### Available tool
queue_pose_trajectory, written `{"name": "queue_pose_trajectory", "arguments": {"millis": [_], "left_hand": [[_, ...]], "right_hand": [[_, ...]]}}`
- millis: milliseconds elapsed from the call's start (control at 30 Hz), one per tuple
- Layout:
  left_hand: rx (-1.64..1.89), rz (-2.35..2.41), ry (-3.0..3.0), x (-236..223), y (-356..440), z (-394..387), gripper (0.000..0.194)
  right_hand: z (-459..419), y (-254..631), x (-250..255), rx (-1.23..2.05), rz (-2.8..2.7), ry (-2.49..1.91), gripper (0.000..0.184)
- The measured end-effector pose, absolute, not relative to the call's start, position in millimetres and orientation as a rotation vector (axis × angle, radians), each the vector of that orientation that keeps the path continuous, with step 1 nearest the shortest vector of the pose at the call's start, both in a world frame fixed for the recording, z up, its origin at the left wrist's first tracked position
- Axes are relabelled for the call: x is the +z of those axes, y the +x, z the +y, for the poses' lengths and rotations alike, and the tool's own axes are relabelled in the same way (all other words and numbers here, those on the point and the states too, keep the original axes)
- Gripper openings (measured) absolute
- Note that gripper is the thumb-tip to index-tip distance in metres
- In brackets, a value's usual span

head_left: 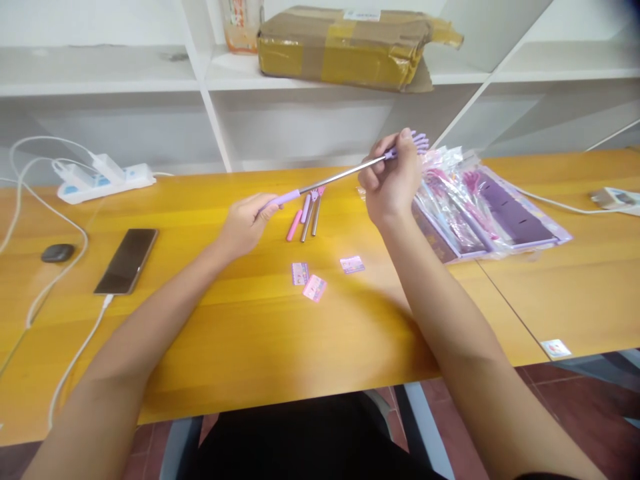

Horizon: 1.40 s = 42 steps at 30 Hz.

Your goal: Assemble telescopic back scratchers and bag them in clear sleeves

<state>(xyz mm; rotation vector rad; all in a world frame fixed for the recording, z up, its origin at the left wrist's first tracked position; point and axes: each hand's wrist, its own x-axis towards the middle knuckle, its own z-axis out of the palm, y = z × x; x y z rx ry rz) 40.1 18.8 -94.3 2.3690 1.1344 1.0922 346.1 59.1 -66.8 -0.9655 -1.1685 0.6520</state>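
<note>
A purple telescopic back scratcher is stretched out above the table, its silver rod drawn long. My left hand grips the purple handle end. Up near the hand-shaped purple head, my right hand pinches the scratcher. Below the rod lie a pink handle, a purple handle and metal rods with small pink and purple tops. Closer to me are two purple-edged cards and a pink card, flat on the wood.
To the right stands a purple display box with several plastic-wrapped scratchers. A phone on a cable, a black earbud-like case and a power strip lie left. A taped carton rests on the shelf behind.
</note>
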Motion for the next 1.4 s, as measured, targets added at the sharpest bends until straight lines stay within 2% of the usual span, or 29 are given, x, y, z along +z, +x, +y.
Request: {"name": "queue_pose_trajectory", "arguments": {"millis": [133, 300, 467, 633, 933, 1400], "left_hand": [[1.085, 1.138, 2.438, -87.5, 41.2, 13.2, 0.059], [1.126, 1.108, 2.434, -81.2, 45.4, 6.4, 0.058], [1.125, 1.111, 2.424, -76.6, 46.7, 3.2, 0.058], [1.081, 1.127, 2.437, -73.6, 48.5, -0.5, 0.061], [1.022, 1.142, 2.429, -77.4, 53.1, -1.8, 0.063], [0.983, 1.142, 2.43, -80.3, 55.3, -1.5, 0.059]], "right_hand": [[54.5, 337.3, -67.1, 0.644, -1.199, -0.968, 0.077], [48.5, 327.3, -71.8, 0.661, -1.359, -0.997, 0.068], [42.8, 311.6, -77.3, 0.762, -1.245, -0.826, 0.067], [32.8, 291.2, -83.9, 0.827, -1.237, -0.867, 0.057], [28.7, 277.7, -98.1, 0.804, -1.173, -0.841, 0.074], [28.2, 270.4, -111.2, 0.806, -1.183, -0.819, 0.072]]}}
